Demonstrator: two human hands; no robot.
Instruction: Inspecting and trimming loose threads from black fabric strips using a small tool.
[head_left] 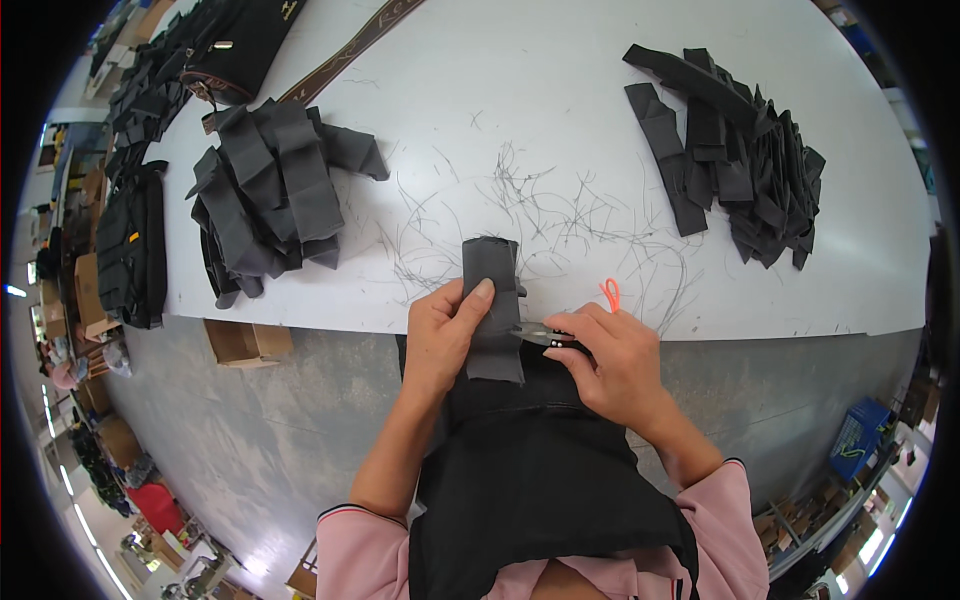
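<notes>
Over the table's front edge, my left hand (443,330) pinches a dark grey fabric strip (491,345), thumb on top and fingers beneath. My right hand (612,355) is closed around small thread snips (535,332), whose metal tips touch or nearly touch the strip's right edge. An orange cord loop (610,292) sticks up beside that hand. Beyond the strip, many cut thread ends (540,200) lie scattered on the white table (520,60).
Grey fabric pieces are heaped at the left (270,190) and in another pile (745,160) at the right. Black bags, one a backpack (132,245), line the left side, with a brown printed strap (350,55) behind. An open cardboard box (247,343) sits below the table edge.
</notes>
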